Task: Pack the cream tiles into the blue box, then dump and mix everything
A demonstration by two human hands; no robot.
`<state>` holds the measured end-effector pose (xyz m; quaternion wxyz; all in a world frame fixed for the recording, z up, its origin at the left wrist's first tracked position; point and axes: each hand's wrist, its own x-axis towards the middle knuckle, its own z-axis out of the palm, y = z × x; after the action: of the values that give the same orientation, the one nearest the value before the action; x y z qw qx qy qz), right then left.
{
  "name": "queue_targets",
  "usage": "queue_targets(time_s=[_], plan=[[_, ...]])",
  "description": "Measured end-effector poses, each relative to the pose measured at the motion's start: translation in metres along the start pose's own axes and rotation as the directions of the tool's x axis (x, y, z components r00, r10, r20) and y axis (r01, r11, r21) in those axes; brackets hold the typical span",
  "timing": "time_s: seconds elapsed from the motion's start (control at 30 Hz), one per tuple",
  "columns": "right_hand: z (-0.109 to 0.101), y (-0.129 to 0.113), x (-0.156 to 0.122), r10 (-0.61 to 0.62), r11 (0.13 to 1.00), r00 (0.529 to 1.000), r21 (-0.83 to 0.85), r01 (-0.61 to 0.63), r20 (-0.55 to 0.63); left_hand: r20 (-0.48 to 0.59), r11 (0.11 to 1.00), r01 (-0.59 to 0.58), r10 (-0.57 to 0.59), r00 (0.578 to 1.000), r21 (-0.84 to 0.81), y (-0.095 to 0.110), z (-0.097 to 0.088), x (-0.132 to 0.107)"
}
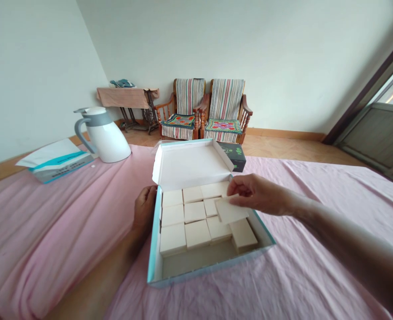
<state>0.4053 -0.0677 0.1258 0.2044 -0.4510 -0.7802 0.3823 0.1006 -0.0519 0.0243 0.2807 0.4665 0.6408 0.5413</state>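
A shallow cardboard box (199, 270) with teal sides and a white inside lies on the pink cloth, its lid (191, 162) tipped back. Several stacks of cream square cards (198, 233) stand in rows inside it, and bare bottom shows along the near side. Over the right part of the box, my right hand (250, 193) pinches a thin cream square card (231, 210) between thumb and fingers. My left hand (146, 205) is curled at the box's left wall near the lid hinge, seemingly gripping that edge; its fingertips are partly hidden.
A white and grey jug (108, 138) stands at the far left beside a white and teal packet (59, 162). Behind the lid sits a black box (236, 156). Two wooden armchairs (225, 106) and a cloth-covered sewing table (125, 98) are by the wall.
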Motion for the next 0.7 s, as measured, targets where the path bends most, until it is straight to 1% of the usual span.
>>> queue_targets(time_s=[0.07,0.1,0.17,0.27,0.33,0.4,0.5,0.57,0.7], plan=[[0.02,-0.001,0.0,-0.004,0.998,0.999,-0.065,0.006,0.04,0.003,1.0,-0.004,0.004,1.0,-0.005,0.0,0.0,0.0],[0.027,0.001,0.0,-0.004,0.994,0.999,-0.108,0.008,0.036,0.002,1.0,-0.007,0.007,1.0,-0.006,0.0,0.0,0.0],[0.038,0.007,0.002,-0.016,0.977,1.0,-0.211,0.012,-0.013,0.0,1.0,-0.011,0.011,1.0,0.0,0.001,0.0,0.0],[0.043,0.012,0.002,-0.077,0.934,0.992,-0.355,0.039,-0.095,0.003,1.0,-0.021,0.021,1.0,0.014,0.002,0.0,-0.001],[0.042,0.011,-0.001,-0.136,0.909,0.986,-0.408,0.083,-0.101,0.002,0.999,-0.026,0.026,1.0,0.024,0.002,0.0,-0.001],[0.041,0.006,-0.004,-0.185,0.888,0.982,-0.435,0.151,-0.036,-0.001,0.999,-0.029,0.029,1.0,0.018,0.002,0.0,-0.001],[0.045,-0.003,-0.008,-0.21,0.844,0.97,-0.479,0.241,0.119,0.003,1.0,-0.019,0.019,1.0,-0.003,0.001,0.0,-0.001],[0.049,-0.007,-0.009,-0.188,0.817,0.968,-0.521,0.247,0.165,0.01,1.0,-0.013,0.013,1.0,-0.011,0.0,0.0,-0.001],[0.054,-0.013,-0.009,-0.136,0.8,0.971,-0.556,0.223,0.195,0.025,0.999,-0.008,0.009,1.0,-0.044,-0.005,0.001,0.0]])
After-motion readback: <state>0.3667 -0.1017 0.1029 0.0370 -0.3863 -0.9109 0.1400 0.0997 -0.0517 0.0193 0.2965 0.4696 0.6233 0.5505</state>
